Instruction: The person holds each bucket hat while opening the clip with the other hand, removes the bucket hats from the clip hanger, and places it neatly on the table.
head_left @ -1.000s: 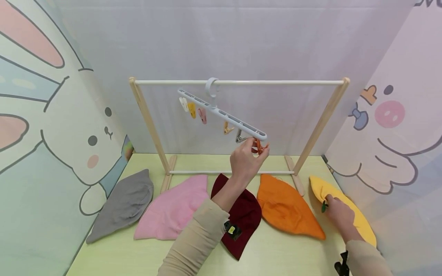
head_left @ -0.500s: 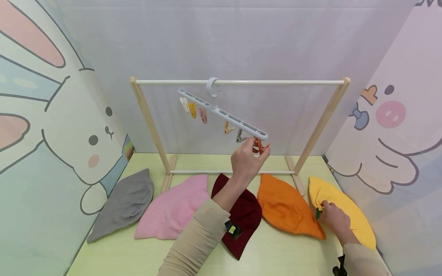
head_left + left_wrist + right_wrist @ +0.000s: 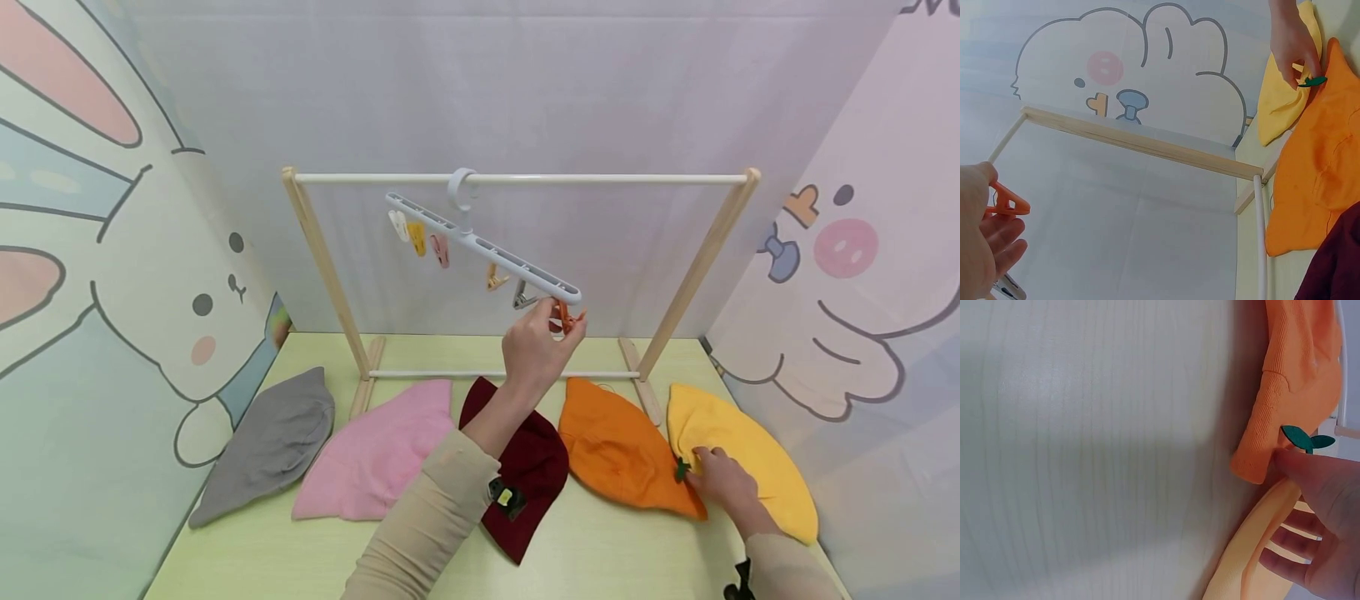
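My left hand (image 3: pixel 534 346) pinches an orange clothespin (image 3: pixel 568 319) under the right end of a pale grey hanger (image 3: pixel 480 244). That hanger hooks over the rack's white top bar and slopes down to the right. In the left wrist view, the clothespin (image 3: pixel 1015 205) sits between thumb and forefinger. On the right side of the table, my right hand (image 3: pixel 724 483) grips the crown of a yellow bucket hat (image 3: pixel 776 475) beside its green leaf tab (image 3: pixel 682 469). The right wrist view has the thumb against the leaf tab (image 3: pixel 1297 437) and the other fingers over the yellow cloth (image 3: pixel 1238 565).
An orange hat (image 3: pixel 618 450) lies just left of the yellow one. Further left are maroon (image 3: pixel 536 458), pink (image 3: pixel 382 454) and grey (image 3: pixel 270 450) hats. Several other clothespins, including a yellow one (image 3: pixel 417 239), hang from the hanger. The rack's wooden post (image 3: pixel 697 267) stands behind.
My right hand has moved left with the yellow hat's crown and leaf tab, up to the orange hat's edge. The left hand stays at the orange clothespin.
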`<state>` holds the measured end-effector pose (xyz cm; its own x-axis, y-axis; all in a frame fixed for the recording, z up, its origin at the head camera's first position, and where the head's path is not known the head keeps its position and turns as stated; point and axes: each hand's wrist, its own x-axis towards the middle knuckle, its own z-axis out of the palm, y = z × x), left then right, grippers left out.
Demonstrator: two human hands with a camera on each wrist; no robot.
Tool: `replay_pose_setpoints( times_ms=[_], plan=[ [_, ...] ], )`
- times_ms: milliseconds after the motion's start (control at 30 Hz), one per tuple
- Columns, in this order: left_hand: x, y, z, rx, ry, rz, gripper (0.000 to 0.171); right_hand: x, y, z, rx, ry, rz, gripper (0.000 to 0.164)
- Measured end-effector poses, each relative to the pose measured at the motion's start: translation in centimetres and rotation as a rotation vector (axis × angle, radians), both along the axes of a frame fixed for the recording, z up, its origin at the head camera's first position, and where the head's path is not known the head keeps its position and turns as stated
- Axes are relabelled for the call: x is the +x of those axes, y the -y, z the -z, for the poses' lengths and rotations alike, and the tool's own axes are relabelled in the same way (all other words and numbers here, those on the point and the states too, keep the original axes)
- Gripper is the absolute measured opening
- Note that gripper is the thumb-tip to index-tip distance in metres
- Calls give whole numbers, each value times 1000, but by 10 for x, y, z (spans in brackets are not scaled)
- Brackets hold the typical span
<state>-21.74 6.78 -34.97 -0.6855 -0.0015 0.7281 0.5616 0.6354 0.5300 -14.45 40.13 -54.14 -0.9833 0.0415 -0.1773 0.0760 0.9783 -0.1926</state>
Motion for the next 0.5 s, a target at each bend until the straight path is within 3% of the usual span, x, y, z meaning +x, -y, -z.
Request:
replay_pose_setpoints(
  times_ms=[500],
  plan=[
    [-1,0,-2,-46,70,-5,23,0,0,-12,-5,64,-61,53]
  ],
)
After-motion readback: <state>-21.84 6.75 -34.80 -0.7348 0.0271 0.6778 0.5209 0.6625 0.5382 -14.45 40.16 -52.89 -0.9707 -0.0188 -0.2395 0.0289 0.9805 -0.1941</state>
